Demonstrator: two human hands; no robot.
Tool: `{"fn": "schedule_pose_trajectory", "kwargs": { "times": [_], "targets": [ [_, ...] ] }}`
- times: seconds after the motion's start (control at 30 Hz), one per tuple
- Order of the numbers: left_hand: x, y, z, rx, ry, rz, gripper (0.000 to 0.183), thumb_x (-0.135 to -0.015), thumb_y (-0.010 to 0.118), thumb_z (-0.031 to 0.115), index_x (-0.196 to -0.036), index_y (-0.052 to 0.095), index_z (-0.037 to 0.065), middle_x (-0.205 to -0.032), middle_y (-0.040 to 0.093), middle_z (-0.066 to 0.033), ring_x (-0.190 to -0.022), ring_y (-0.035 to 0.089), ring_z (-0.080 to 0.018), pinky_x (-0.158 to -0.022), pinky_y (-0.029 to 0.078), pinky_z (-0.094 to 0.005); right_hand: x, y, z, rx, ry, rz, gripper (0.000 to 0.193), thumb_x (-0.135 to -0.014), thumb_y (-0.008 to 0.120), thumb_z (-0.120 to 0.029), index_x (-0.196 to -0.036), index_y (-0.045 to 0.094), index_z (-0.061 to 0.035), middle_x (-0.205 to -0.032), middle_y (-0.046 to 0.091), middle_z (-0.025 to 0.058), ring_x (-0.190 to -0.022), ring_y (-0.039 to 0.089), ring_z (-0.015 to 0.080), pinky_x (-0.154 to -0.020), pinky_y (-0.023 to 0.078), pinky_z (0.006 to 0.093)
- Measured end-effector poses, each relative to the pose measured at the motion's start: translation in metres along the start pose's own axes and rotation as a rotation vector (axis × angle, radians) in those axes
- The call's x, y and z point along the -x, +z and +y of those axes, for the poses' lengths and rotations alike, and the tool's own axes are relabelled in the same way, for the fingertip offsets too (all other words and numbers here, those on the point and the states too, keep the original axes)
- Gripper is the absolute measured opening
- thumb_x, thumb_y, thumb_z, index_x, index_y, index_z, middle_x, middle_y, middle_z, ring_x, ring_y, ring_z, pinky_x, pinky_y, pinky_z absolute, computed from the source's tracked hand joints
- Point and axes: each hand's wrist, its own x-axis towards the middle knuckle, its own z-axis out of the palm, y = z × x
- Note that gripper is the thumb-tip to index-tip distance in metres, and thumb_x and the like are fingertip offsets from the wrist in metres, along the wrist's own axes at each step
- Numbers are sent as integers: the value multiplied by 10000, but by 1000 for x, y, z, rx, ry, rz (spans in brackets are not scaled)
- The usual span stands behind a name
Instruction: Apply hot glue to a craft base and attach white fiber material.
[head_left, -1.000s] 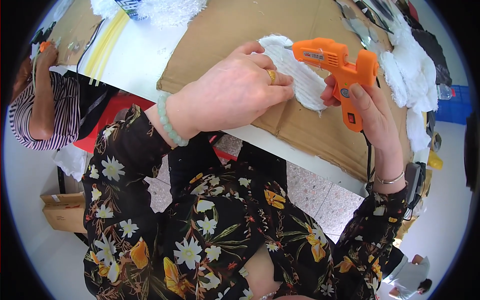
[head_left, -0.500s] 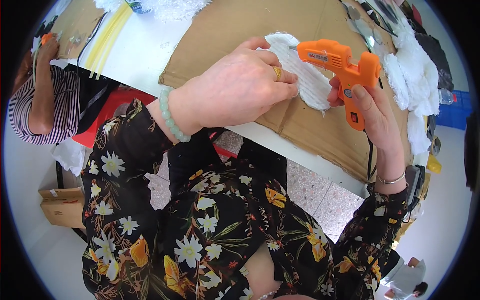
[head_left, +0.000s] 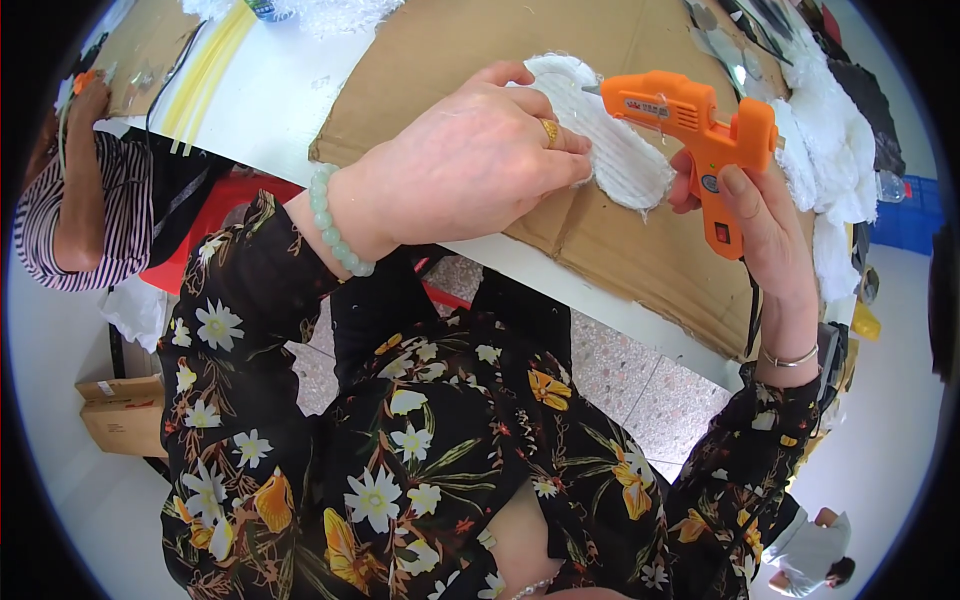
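Observation:
My right hand point(head_left: 760, 215) is wrapped round the handle of an orange hot glue gun point(head_left: 690, 112). Its nozzle points left, over the upper part of a white, fluffy-edged, sole-shaped fabric piece point(head_left: 625, 140). That piece lies on brown cardboard, its ribbed face up. My left hand point(head_left: 480, 165) is closed at the left edge of the fabric piece, thumb and fingers pinched together there. The back of this hand hides what lies between the fingertips. A dark cord point(head_left: 753, 310) hangs from the glue gun's handle.
The cardboard sheet point(head_left: 430, 75) covers much of the white table point(head_left: 285, 95). Yellowish glue sticks point(head_left: 205, 80) lie at the far left. White fluffy pieces point(head_left: 830, 140) are heaped at the right. A co-worker in a striped top point(head_left: 85, 215) sits at the left, beside a red stool point(head_left: 215, 215).
The glue gun has shifted slightly right, and its nozzle is now a little farther from my left hand. My left hand stays at the fabric piece's edge.

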Motion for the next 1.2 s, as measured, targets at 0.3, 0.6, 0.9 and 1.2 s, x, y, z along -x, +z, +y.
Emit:
{"fn": "schedule_pose_trajectory", "kwargs": {
  "times": [0.3, 0.6, 0.9, 1.2],
  "targets": [
    [-1, 1, 0, 30, 14, 40, 164, -770, 615, 95, -919, 681, 97, -743, 638, -24, -792, 607, -216, -910, 436, -414, -5, -2, 0, 10, 47, 18, 495, -962, 482, -413, -1158, 540, 37, -894, 607, 83, -824, 584, 156, -758, 469, 296],
    [-2, 1, 0, -10, 19, 13, 154, -762, 617, 98, -902, 681, 91, -703, 628, -26, -769, 601, -213, -886, 443, -397, -5, -5, -4, 25, 53, 2, 419, -983, 469, -357, -1098, 584, 29, -815, 611, 46, -783, 545, 108, -723, 427, 251],
    [-2, 3, -2, -22, 32, 45, 135, -735, 628, 86, -856, 684, 104, -768, 656, -5, -770, 598, -210, -876, 446, -388, 6, -8, -12, 102, 95, -1, 513, -952, 457, -454, -1090, 566, 28, -806, 587, 69, -746, 553, 133, -688, 433, 276],
    [-1, 1, -2, -30, 31, 11, 105, -760, 623, 111, -847, 680, 111, -746, 644, -7, -767, 594, -214, -876, 446, -390, 2, -9, -11, 93, 97, -18, 433, -979, 461, -385, -1061, 585, 21, -759, 592, 26, -721, 521, 98, -651, 408, 244]
  ]
}}
